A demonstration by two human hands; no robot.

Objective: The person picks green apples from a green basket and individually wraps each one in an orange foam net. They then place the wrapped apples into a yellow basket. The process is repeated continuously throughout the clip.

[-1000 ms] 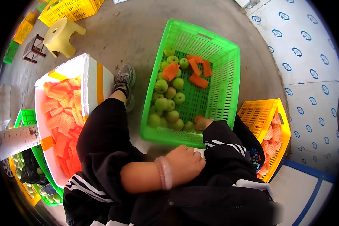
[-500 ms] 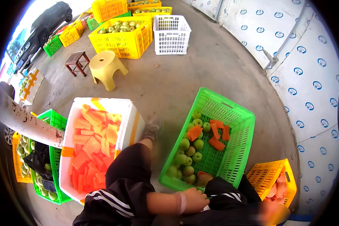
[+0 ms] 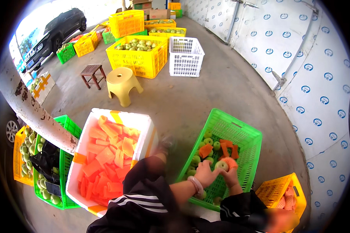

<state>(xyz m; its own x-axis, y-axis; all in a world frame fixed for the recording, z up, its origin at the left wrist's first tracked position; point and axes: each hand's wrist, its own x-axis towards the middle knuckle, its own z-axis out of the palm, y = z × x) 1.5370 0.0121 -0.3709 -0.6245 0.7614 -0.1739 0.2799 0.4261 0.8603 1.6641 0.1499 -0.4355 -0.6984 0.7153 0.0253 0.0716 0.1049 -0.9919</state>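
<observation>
Over the green crate, my left hand closes its fingertips on a green apple. My right hand grips the same apple from the other side, with an orange foam net sleeve around its far right part. The near face of the apple is bare. More green apples lie along the crate's left side, partly hidden by my left hand. Several loose orange sleeves lie among them and to their right.
Left of my leg stands a white foam box heaped with orange foam sleeves. A yellow crate with wrapped fruit sits at the right. Beyond are a yellow stool, a small brown stool and a white crate. A post leans at left.
My left hand has moved from my lap up to the crate. My right hand has risen from the crate's near end, and an apple with a foam sleeve is now between both hands. The view has tilted up.
</observation>
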